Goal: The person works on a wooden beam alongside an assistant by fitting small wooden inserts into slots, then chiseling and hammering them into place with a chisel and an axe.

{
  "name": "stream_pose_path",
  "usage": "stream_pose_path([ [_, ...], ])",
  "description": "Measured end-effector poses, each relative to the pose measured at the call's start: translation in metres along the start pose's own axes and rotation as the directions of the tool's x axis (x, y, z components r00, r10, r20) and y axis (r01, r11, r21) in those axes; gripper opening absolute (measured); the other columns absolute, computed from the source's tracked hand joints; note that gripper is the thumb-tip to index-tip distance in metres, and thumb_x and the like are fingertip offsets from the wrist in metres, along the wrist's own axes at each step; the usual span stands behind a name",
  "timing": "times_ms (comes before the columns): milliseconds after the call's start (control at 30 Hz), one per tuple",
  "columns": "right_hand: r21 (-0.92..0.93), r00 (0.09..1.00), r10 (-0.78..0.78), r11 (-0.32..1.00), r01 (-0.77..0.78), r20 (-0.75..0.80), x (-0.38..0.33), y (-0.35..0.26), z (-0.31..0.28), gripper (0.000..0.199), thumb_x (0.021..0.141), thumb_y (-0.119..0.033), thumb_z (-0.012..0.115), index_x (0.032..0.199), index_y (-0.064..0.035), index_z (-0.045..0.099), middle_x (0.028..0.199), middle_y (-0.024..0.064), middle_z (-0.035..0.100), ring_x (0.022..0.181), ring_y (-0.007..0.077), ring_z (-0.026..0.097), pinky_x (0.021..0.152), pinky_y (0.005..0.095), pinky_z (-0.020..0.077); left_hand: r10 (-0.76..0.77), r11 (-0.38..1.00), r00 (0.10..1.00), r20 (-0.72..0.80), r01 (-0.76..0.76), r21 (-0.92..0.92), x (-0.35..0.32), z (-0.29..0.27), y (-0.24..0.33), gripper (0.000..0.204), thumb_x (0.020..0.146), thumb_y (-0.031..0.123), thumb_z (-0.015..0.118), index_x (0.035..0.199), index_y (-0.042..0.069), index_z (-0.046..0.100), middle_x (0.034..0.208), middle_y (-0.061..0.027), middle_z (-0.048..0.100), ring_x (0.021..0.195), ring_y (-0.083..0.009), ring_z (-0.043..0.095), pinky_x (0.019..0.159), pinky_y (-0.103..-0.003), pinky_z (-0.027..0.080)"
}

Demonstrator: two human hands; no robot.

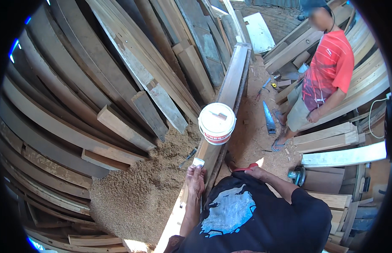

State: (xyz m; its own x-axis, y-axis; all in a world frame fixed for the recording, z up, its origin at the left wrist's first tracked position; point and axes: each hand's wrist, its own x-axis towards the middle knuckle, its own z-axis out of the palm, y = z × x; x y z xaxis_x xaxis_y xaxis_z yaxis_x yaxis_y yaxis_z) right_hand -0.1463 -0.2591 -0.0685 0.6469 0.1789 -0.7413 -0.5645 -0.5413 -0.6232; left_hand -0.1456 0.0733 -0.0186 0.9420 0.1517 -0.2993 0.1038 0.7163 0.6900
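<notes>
Over the long wooden beam, my left hand (pixel 195 180) pinches a small white rectangular piece (pixel 198 162) between thumb and fingers. My right hand (pixel 255 172) is at my side, closed round a slim red object (pixel 244 168) whose kind I cannot make out. Just beyond my left hand, a white lidded bucket (pixel 215 135) stands on the beam (pixel 230 89). Lying on its lid is a small brown item (pixel 222 116) with a thin pale part, too small to name.
Sawdust (pixel 132 202) covers the floor left of the beam, below leaning planks (pixel 128 122). On the right, a person in a red shirt (pixel 326 67) stands near a handsaw (pixel 268 119). A green power tool (pixel 296 176) sits by stacked boards (pixel 326 139).
</notes>
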Motion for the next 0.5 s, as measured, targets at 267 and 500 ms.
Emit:
stream_pose_path([
  [267, -0.002, 0.936, 0.05, 0.999, -0.055, -0.348, 0.066, 0.06, -0.004, 0.046, 0.097, -0.042, 0.06, 0.105, 0.0026, 0.071, 0.091, 0.0134, 0.071, 0.078, 0.0197, 0.066, 0.07, 0.0384, 0.0521, 0.0, 1.0, 0.998, -0.062, 0.0, -0.006, -0.011, -0.001, 0.004, 0.014, 0.095, 0.009, 0.069, 0.102, 0.011, 0.058, 0.101, -0.0047, 0.066, 0.091, -0.0149, 0.063, 0.084, -0.033, 0.054],
  [500, -0.246, 0.876, 0.058, 0.949, -0.197, -0.48, 0.089, 0.134, 0.01, 0.048, 0.079, -0.044, 0.072, 0.079, 0.0042, 0.072, 0.09, 0.0321, 0.069, 0.085, 0.0409, 0.072, 0.072, 0.0473, 0.0529, -0.008, 1.0, 0.996, -0.091, 0.009, 0.018, -0.018, -0.016, 0.004, 0.016, 0.094, 0.01, 0.07, 0.106, 0.012, 0.059, 0.105, -0.0041, 0.067, 0.097, -0.0165, 0.064, 0.087, -0.037, 0.054],
])
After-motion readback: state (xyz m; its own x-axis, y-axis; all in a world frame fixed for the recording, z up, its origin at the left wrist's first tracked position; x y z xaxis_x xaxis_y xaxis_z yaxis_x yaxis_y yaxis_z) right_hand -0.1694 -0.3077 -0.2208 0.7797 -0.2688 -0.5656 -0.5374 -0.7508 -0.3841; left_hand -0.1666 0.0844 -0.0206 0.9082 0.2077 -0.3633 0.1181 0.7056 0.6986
